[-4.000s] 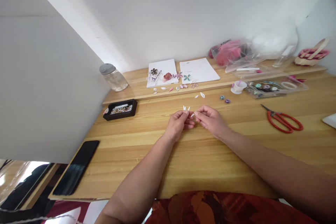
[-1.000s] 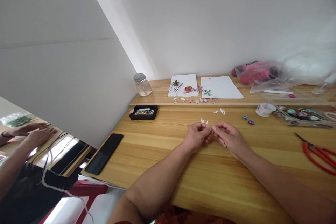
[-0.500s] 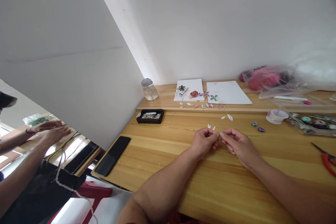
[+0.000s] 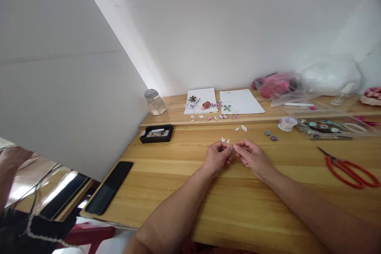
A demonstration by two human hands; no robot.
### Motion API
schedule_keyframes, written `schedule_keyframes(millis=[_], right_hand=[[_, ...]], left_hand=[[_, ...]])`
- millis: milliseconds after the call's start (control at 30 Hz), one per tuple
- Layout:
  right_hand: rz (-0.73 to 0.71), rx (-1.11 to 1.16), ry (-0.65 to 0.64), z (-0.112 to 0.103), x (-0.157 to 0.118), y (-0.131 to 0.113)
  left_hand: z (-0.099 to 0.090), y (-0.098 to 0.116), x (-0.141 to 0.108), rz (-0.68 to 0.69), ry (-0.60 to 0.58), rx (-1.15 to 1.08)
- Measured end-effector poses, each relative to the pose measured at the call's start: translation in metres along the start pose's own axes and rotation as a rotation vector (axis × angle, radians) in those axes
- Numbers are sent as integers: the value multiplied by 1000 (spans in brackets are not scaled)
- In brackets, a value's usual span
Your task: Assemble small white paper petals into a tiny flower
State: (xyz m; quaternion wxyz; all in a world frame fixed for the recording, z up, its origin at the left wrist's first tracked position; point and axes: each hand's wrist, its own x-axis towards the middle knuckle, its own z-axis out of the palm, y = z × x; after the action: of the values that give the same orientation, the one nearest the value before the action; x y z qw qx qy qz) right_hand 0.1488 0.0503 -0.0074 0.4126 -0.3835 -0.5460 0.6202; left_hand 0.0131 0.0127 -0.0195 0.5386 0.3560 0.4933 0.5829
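Observation:
Over the middle of the wooden desk [image 4: 175, 158], my left hand [image 4: 218, 156] and my right hand [image 4: 250, 156] meet fingertip to fingertip. Both are closed in a pinch; whatever lies between the fingers is too small and hidden to name. Small white petal-shaped pieces [image 4: 223, 139] show just beyond my left fingers. Farther back lie two more white petal pieces [image 4: 244, 127]. To the right of my hands are a teal spool [image 4: 268, 133] and a purple spool [image 4: 274, 138], with a white ribbon roll [image 4: 287, 123] behind them.
Red-handled scissors [image 4: 348, 168] lie at the right, below a clear box of supplies [image 4: 327, 127]. A black phone [image 4: 109, 187] and a black bead tray [image 4: 156, 133] are at the left. Along the raised shelf stand a lidded jar [image 4: 155, 102], paper sheets [image 4: 241, 102] and small flower pieces [image 4: 206, 105].
My view has turned to the right, so the scissors show fully and the neighbouring person's hands have left the picture. My two hands keep their pinch close together.

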Motion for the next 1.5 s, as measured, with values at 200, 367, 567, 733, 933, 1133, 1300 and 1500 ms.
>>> schedule_keyframes(millis=[200,367,567,733,933,1133,1300,1500], right_hand=[[-8,-2,-24,0,0,1],[1,-1,-26,0,0,1],[23,46,2,-2,3,6],[45,100,-13,-6,6,11],[38,90,-6,-5,5,9],[42,97,0,-3,5,7],[42,94,-12,-3,5,6],[36,84,-25,-4,5,7]], left_hand=[[-2,1,-1,19,-29,21],[-4,0,-2,21,-22,61],[-5,2,-3,1,-52,18],[-6,3,-2,-52,-65,-51],[-5,5,-3,-74,-66,-55],[-5,6,-4,-75,-77,-62],[-5,5,-4,-51,-83,-49],[-5,5,-4,-52,-63,-59]])
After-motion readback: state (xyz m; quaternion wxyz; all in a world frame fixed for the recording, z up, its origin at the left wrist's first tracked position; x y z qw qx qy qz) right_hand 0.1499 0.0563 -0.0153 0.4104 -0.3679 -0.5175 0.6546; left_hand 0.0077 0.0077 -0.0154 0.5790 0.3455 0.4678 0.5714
